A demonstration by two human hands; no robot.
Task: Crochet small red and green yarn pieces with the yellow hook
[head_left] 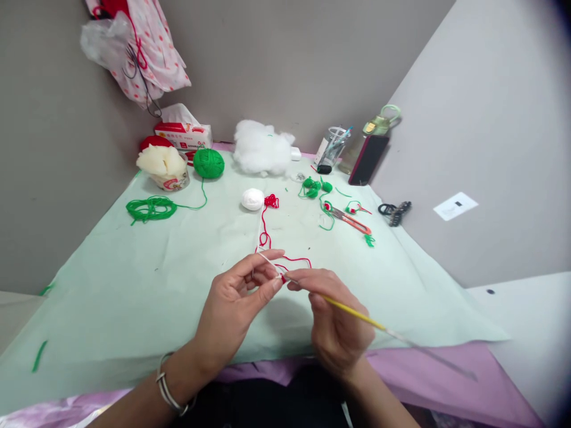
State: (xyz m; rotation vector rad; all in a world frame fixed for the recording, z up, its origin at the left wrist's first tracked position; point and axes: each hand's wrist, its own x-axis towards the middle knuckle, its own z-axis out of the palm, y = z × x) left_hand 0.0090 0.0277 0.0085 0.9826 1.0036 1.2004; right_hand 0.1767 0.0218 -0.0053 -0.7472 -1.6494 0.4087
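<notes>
Between thumb and fingers, my left hand (238,297) pinches a small red and white crochet piece (282,277). White yarn (260,229) runs over the raised left index finger, back to a white yarn ball (253,200). My right hand (336,315) is closed round a crochet hook (352,311) with a yellow handle, its tip at the small piece. The hook's rear end is blurred, pointing right toward the table's front edge. Red yarn (297,258) trails from the piece over the cloth to a small red bundle (271,201).
Green yarn ball (209,163) and green coil (151,208) lie left, near a tub (169,172) and tissue pack (184,134). White stuffing (263,148) sits behind. Rightward are green crochet pieces (312,186), an orange cutter (352,221), a clear cup (331,148), a phone (369,160) and bottle (352,156).
</notes>
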